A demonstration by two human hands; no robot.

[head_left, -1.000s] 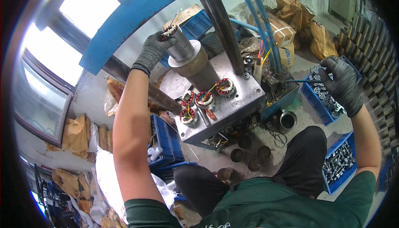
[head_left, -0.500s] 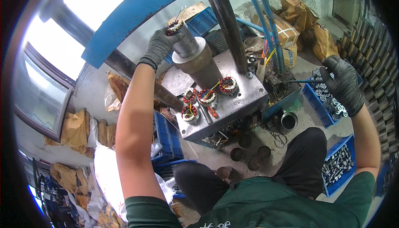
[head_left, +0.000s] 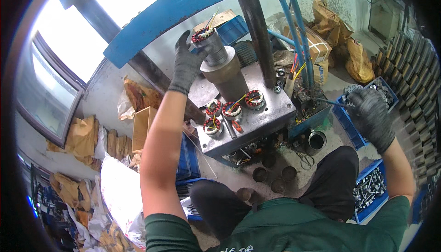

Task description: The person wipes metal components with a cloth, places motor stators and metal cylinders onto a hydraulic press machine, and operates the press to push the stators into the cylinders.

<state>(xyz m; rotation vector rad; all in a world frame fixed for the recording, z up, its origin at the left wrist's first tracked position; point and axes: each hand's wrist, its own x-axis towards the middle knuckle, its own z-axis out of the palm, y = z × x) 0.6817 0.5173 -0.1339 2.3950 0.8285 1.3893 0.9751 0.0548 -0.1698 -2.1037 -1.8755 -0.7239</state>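
Note:
My gloved left hand (head_left: pixel 186 68) is open beside a grey metal cylinder (head_left: pixel 215 49), its fingers apart and partly behind it. Whether they touch it is hard to tell. A stator with red and white windings and loose wires (head_left: pixel 203 34) tops that cylinder, which stands upright on a wider steel post (head_left: pixel 225 75). Off to the right, my gloved right hand (head_left: pixel 371 118), smeared by motion, is closed round the end of a thin dark lever (head_left: pixel 330 101). On the steel press table (head_left: pixel 271 109) sit several wound stators (head_left: pixel 231 110), with a metal rod and orange-handled tool (head_left: pixel 236 126) beside them.
A blue press beam (head_left: pixel 183 15) arches over the post, between dark columns (head_left: pixel 257 36). Blue hoses (head_left: pixel 301 31) run down at its right. Blue bins of metal parts (head_left: pixel 370 190) stand at the right. Round cups (head_left: pixel 260 174) and scissors (head_left: pixel 306 161) lie on the floor near my knees.
My left hand has loosened from the stator and cylinder, its fingers now spread alongside. My right hand has moved down a little with the lever end. The whole view has shifted slightly.

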